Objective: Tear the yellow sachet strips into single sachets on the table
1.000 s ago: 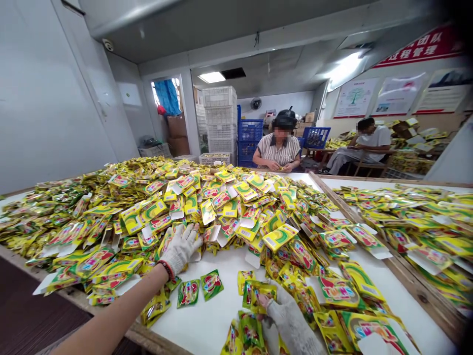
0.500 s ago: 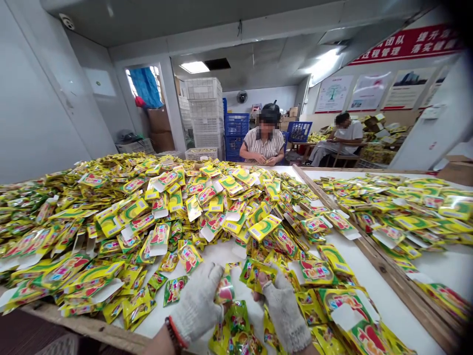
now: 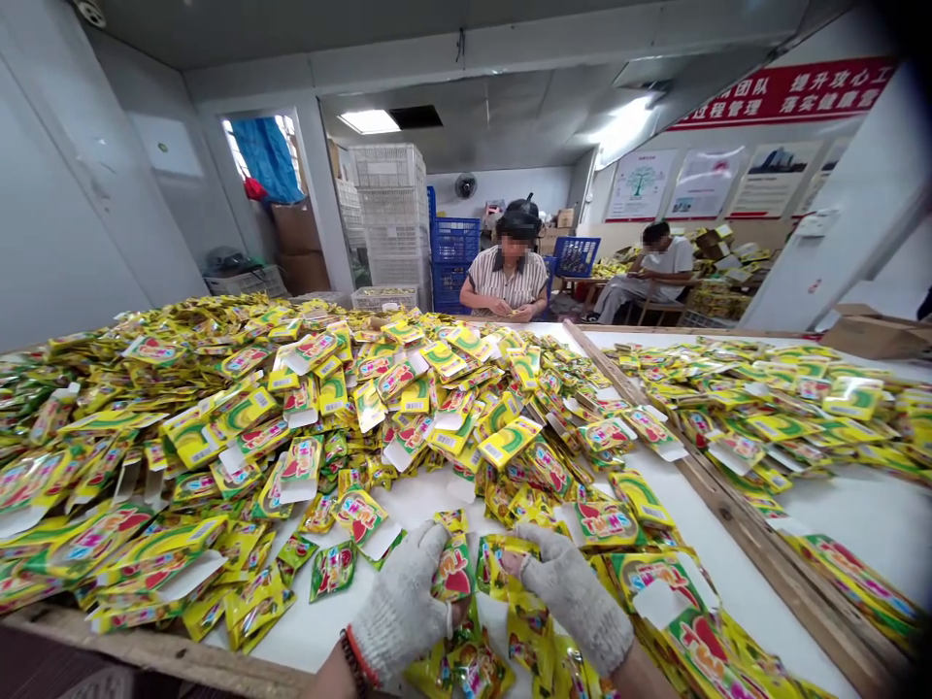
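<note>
My left hand (image 3: 408,602), in a whitish knitted glove with the fingertips bare, is closed around a small yellow-green printed box (image 3: 452,571) with a red fruit picture. Just to its right, my right hand (image 3: 572,587), gloved the same way, pinches a shiny yellow sachet (image 3: 495,563) between thumb and fingers. Box and sachet are close together; whether they touch I cannot tell. Below my hands lie several loose sachets (image 3: 477,665). A green sachet (image 3: 333,571) rests on the white tabletop left of my left hand. An open-flapped box (image 3: 364,519) lies beyond it.
A big heap of boxes and sachets (image 3: 291,388) covers the left and middle. A wooden strip (image 3: 728,505) divides the table, with another pile (image 3: 786,398) on its right. Two people sit beyond, one at the far edge. White crates (image 3: 393,214) are stacked behind.
The box in my left hand has turned so its printed face shows more. My right hand has shifted slightly with the sachet. The whole view has swung a little to the right.
</note>
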A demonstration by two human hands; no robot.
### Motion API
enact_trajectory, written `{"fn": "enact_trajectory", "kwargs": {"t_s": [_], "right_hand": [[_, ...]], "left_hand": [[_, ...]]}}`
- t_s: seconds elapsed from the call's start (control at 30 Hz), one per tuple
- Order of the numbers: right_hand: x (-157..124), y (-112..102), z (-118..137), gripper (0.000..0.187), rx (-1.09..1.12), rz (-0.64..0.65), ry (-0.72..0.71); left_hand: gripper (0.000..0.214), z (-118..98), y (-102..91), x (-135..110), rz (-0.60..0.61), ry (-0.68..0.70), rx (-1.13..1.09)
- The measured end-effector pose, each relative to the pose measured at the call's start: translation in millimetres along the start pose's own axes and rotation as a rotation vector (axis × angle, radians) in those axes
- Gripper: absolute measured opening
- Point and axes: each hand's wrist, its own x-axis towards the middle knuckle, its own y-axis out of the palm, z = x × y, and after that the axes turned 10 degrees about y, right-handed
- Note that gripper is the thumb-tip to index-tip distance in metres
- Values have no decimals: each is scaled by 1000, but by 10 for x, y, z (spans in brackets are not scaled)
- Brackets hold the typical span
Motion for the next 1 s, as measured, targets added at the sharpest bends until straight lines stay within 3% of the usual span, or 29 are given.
{"fn": "enact_trajectory", "kwargs": {"t_s": [0.13, 0.2, 0.33, 0.43, 0.5, 0.67, 0.8, 1.0], "right_hand": [[-1, -21, 13, 19, -105, 58, -14], [-6, 22, 42, 18, -137, 20, -34], [-25, 158, 84, 31, -196, -122, -17], [-44, 159, 72, 36, -206, -37, -55], [-44, 113, 63, 33, -233, 19, -66], [1, 111, 102, 18, -265, -66, 14], [-42, 172, 84, 29, -117, 19, 95], [-252, 207, 14, 43, 239, 395, 202]], "left_hand": [[61, -15, 5, -3, 20, 74, 25], [62, -36, 51, 2, 49, 90, 74], [55, -97, 159, 38, 34, 41, 147], [52, -112, 199, 53, 14, 13, 174], [55, -113, 208, 52, 31, 13, 191], [54, -104, 250, 36, 70, 62, 164], [56, -37, 310, 11, -37, 20, 162], [61, 5, 395, 14, -32, 67, 112]]}}
